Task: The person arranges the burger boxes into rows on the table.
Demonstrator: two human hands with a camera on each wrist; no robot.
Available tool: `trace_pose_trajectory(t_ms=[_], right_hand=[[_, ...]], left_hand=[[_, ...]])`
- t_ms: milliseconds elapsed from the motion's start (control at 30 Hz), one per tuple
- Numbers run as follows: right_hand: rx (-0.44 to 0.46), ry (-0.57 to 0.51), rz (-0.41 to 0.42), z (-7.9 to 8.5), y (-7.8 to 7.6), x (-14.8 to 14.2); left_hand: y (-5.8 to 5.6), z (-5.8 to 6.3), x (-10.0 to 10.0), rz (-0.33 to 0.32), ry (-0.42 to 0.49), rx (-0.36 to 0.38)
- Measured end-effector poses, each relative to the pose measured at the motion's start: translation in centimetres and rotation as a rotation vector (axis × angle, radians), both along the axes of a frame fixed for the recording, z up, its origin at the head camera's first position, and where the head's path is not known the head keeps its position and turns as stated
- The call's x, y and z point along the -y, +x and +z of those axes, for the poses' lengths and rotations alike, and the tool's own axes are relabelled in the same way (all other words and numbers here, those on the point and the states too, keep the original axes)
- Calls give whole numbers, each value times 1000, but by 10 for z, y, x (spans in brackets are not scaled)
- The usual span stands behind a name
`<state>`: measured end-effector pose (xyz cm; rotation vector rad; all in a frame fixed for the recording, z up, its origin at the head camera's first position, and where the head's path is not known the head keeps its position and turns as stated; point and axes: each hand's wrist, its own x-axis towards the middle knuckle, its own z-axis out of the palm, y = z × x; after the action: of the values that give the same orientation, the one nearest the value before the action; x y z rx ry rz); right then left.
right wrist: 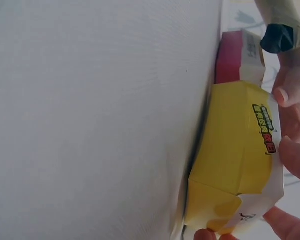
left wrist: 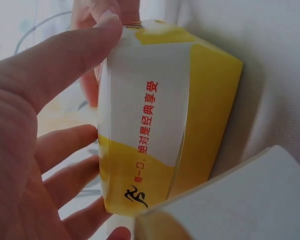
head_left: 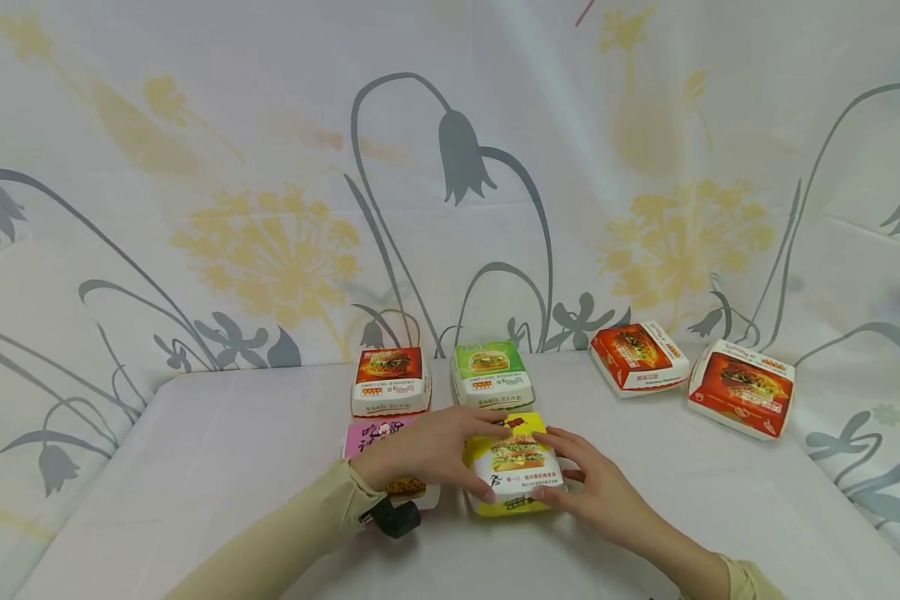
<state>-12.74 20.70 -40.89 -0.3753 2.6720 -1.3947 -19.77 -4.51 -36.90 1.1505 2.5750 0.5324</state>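
Near the middle of the white surface, a yellow burger box stood between two hands, to the right of a pink box and in front of a green one. The left hand spread its fingers wide over the left part, thumb at the near top edge, loosely holding it. The right hand gripped the opposite side, its fingers parted about as far as the box required, thumb toward the near right corner. Whether the base bore fully on the cloth could not be told.

The step in hand appeared to be squaring this box into a block with the green, the pink and the left-hand red box. The next move likely called for small, even pressure from both sides, then a clean release that dragged no corner; two angled red boxes, one nearer and one farther, lay well apart to the right.

Its lid looked closed, with tapered yellow sides, a white band, a layered burger picture and red and black lettering.
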Motion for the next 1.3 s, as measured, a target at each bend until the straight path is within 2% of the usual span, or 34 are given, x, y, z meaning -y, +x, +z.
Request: trace_pose_trajectory(t_ms=[200,367,567,800,1167,1300], right_hand=[[-6,-10,23,2,-2,-6],[3,-15,4,8,-5,-13],[2,-13,-25,7,-17,-28],[21,-29,-108,3,-35,-55],[-53,45,-216,9,-56,-99],[-99,42,-248,14,-62,-114]], left_hand=[[1,1,1,3,2,10],[2,1,1,6,3,14],[1,0,3,15,2,25],[3,-1,4,12,25,36],[3,0,3,-1,22,40],[3,-1,3,-3,22,39]])
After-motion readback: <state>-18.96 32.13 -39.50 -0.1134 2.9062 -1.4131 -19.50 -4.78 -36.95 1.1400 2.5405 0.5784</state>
